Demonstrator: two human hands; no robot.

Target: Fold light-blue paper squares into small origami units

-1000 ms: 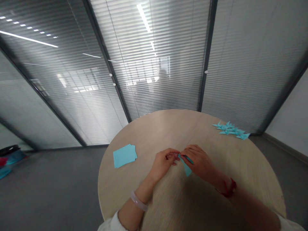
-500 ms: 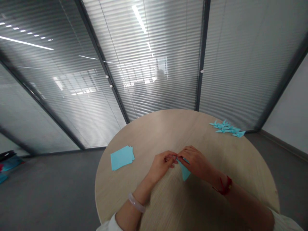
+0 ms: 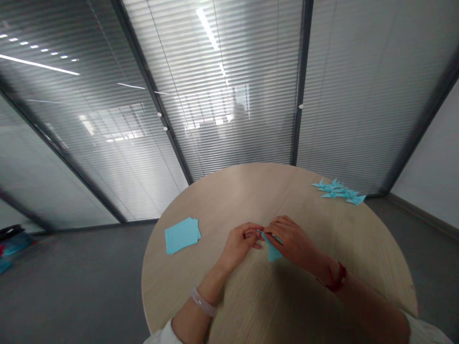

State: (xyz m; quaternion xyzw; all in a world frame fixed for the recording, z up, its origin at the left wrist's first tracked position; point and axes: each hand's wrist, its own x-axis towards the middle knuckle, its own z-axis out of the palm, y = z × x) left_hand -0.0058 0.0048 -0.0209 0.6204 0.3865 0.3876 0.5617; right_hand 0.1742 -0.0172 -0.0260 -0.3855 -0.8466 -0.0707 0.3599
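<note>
A small folded sheet of light-blue paper (image 3: 274,252) is pinched between my two hands near the middle of the table. My left hand (image 3: 242,242) is closed at the paper's upper left tip, thumb and forefinger together. From the right, my right hand (image 3: 289,237) grips the same paper and covers much of its upper side. The fingertips of both hands almost meet. Below my right fingers the lower part of the paper sticks out. Exact creases under the fingers are hidden.
On the round wooden table (image 3: 247,191), a stack of blue paper sheets (image 3: 182,235) lies at the left. Several folded blue paper cranes (image 3: 339,190) sit in a cluster near the far right edge. Glass partitions with blinds (image 3: 244,138) stand behind the table.
The lower part of the folded paper has shifted up slightly and shows less below my right hand. Both hands stay in nearly the same place.
</note>
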